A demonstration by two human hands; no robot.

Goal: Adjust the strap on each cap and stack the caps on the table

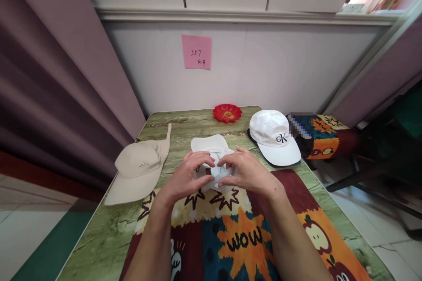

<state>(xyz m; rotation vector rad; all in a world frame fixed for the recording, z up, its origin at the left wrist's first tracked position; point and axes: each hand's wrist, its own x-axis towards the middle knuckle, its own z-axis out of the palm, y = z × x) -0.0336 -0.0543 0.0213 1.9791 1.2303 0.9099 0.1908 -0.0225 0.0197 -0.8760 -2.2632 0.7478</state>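
A white baseball cap point(209, 143) lies in front of me with its hollow inside facing up and its brim pointing away toward the wall. My left hand point(190, 173) is curled at the left side of its crown, thumb and fingers on the rim. From the right side my right hand point(247, 171) grips the cap in the same way, its fingers bent over the edge. Small dark spots and a brown tag show inside the cap between the hands. The fingers hide much of the crown and the strap.
A beige cap point(138, 164) with its strap undone lies at left. At right a white cap with dark letters point(270, 131) rests on a dark one. A red scalloped dish point(227, 113) stands at the back. A colourful mat point(211, 246) covers the near green wood-patterned table point(99, 232).
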